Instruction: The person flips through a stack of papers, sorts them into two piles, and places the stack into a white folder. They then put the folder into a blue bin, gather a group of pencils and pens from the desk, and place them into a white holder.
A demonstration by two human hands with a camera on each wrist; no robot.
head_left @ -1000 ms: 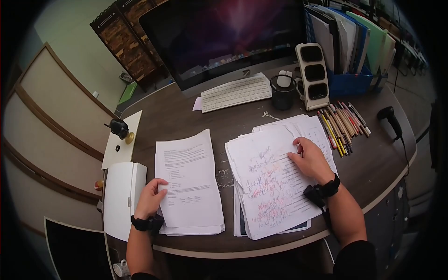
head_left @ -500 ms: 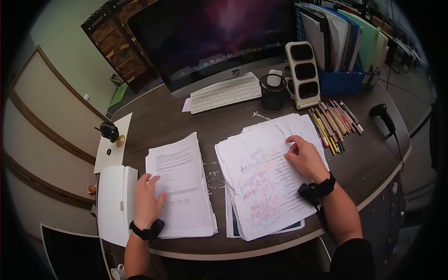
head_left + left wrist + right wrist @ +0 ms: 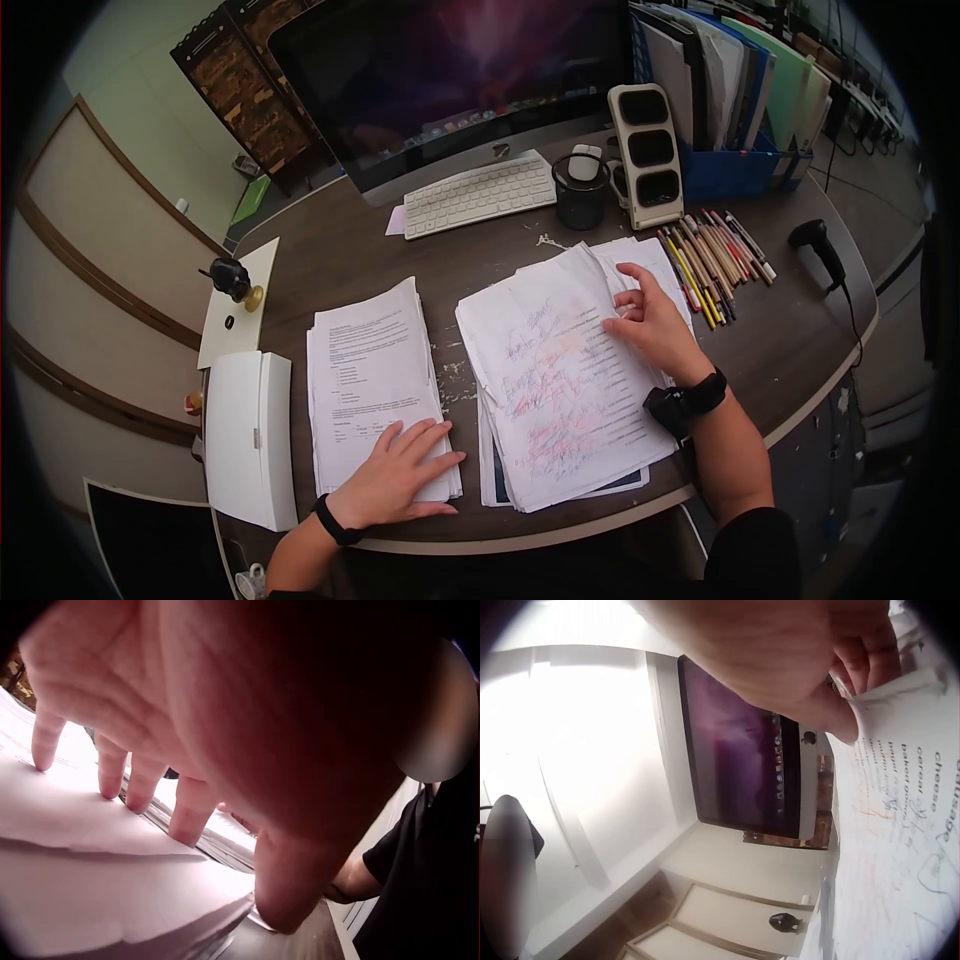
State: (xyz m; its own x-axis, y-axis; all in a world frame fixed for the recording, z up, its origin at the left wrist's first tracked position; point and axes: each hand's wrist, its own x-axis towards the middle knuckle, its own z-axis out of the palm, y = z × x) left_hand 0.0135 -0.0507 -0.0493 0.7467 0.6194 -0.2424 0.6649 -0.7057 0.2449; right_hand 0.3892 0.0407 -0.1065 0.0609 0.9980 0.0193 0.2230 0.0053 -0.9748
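In the head view, my left hand (image 3: 393,476) rests with spread fingers on the lower right part of a stack of printed sheets (image 3: 365,370). The left wrist view shows its fingertips touching the top page, with the thumb down at the stack's edge. My right hand (image 3: 655,325) pinches the upper right edge of a sheet of paper (image 3: 545,390) covered in blue and red scribbles. That sheet tops the right-hand paper stack (image 3: 650,262). In the right wrist view the sheet's edge bends up between thumb and curled fingers.
Colored pencils (image 3: 715,265) lie right of the papers, near a black barcode scanner (image 3: 818,250). Behind stand a keyboard (image 3: 480,195), a mesh cup (image 3: 581,195), a tan three-slot holder (image 3: 648,155) and a monitor (image 3: 450,90). A white box (image 3: 240,440) sits at the left.
My left hand has lifted from the left stack's left edge, moved right and come down flat on its lower part. My right hand stays at the scribbled sheet's edge, its fingers shifted slightly upward.
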